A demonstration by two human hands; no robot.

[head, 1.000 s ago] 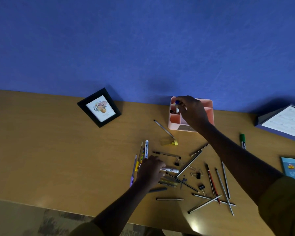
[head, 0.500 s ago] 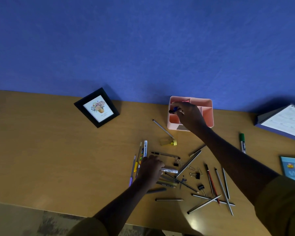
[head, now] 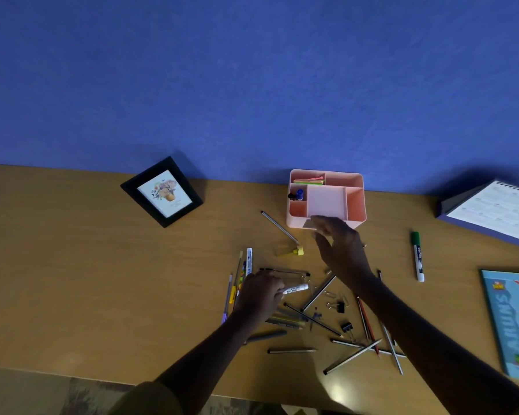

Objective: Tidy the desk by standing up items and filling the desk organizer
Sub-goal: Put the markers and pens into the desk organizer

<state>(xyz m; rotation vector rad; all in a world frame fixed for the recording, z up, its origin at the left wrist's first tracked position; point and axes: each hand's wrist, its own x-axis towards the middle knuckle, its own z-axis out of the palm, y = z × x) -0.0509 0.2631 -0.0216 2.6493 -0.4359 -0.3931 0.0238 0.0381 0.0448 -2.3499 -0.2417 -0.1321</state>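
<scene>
A pink desk organizer stands at the back of the wooden desk. A blue-capped marker and a black one stand in its left compartment; coloured sticks lie in the back left one. My right hand hovers just in front of the organizer, fingers apart and holding nothing. My left hand rests on the pile of pens and grips a white marker. Several pens, pencils and binder clips lie scattered around both hands.
A black picture frame lies flat at the back left. A green-capped marker lies to the right. A desk calendar sits at the far right, a blue book below it. A small yellow-capped bottle lies near the organizer.
My right hand has let go of the blue-capped marker in the organizer's left compartment and drawn back toward me. My left hand stays on the white marker.
</scene>
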